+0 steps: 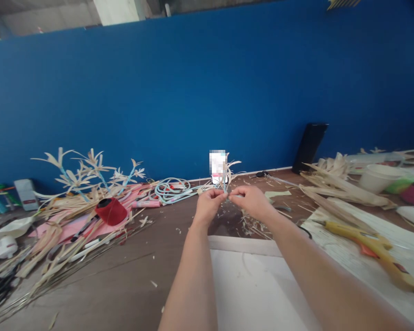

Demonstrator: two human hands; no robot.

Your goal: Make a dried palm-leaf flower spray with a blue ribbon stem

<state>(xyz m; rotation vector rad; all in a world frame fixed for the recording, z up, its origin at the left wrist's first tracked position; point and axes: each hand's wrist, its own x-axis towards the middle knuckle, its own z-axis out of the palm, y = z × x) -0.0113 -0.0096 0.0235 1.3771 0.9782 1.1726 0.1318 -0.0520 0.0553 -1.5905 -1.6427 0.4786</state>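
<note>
Straw-pale leaf strips are bunched at the top of a small flower stem (pixel 225 180), which is held upright between both hands above the brown table (pixel 131 276), a little in front of the blue wall (pixel 207 92). The stem is pinched low down, probably so that the petals stay free and spread while the base is worked. The left hand (pixel 209 206) is closed on it from one side, thumb and forefinger pressed together on the stalk; the right hand (pixel 251 201) is met against it fingertip to fingertip, its fingers likewise clamped on the stalk or on a thin wrap there, which cannot be told apart. Both forearms are stretched forward, converging, wrists raised clear of the white board (pixel 255 285). Finished flower sprays (pixel 86 172) are laid to the left beside a red spool (pixel 111 210); a yellow glue gun (pixel 369 246) is rested within reach on the right.
</note>
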